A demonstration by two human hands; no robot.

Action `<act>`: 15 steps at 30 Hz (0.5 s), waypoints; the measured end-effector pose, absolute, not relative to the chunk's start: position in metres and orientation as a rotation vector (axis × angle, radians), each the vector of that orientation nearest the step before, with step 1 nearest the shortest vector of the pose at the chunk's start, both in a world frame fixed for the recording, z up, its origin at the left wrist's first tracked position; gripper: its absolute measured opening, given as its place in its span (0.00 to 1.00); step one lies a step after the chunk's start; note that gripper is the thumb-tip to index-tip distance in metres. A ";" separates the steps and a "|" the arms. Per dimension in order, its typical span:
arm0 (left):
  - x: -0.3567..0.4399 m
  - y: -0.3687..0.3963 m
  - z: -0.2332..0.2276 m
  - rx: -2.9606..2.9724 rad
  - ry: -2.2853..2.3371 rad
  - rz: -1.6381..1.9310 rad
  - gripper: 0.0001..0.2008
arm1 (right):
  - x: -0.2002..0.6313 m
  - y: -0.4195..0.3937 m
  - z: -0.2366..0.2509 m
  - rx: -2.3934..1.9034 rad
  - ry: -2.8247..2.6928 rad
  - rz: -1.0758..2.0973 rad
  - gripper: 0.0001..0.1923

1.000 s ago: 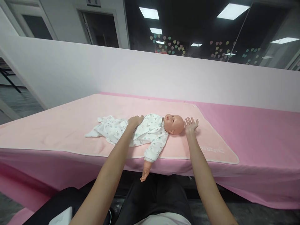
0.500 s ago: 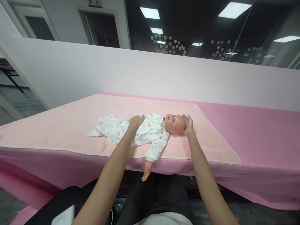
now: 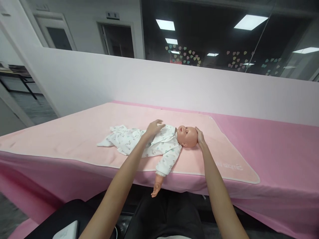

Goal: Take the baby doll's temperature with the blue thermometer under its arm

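A baby doll (image 3: 188,136) lies on its back on a peach mat (image 3: 84,122), its head towards the right. It wears a white printed outfit (image 3: 165,144), whose legs stretch flat to the left. One doll arm hangs past the mat's front edge. Over the doll's chest is my left hand (image 3: 154,128), fingers loosely stretched and apart; whether it touches the cloth I cannot tell. My right hand (image 3: 200,136) cups the crown of the doll's head, thumb on top, with the other fingers mostly hidden behind it.
A pink cloth (image 3: 281,152) covers the table under the mat and hangs over its front. Behind the table runs a white low wall (image 3: 174,84), with dark glass above. A white device (image 3: 66,230) sits at the lower left on a black surface.
My left hand has moved right and up, from the doll's waist to its chest. My right hand has closed more snugly round the head. The camera view has tilted slightly upward.
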State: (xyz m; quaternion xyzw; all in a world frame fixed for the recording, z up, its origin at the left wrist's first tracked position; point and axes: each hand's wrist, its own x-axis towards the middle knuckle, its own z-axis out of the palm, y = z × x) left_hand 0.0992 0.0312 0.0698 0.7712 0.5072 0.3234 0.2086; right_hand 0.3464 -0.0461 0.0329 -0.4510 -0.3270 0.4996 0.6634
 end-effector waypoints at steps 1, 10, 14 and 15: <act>0.105 0.026 0.071 2.208 1.230 0.874 0.24 | 0.346 -0.046 0.033 -1.014 -0.737 1.121 0.18; 0.133 0.020 0.056 2.199 0.946 0.791 0.16 | 0.348 -0.044 0.032 -1.051 -0.780 0.861 0.11; 0.120 0.023 0.050 1.779 0.921 0.993 0.19 | 0.340 -0.051 0.043 -1.071 -0.851 0.399 0.05; 0.117 0.024 0.049 1.725 0.954 1.026 0.18 | 0.334 -0.053 0.048 -1.085 -0.917 0.323 0.07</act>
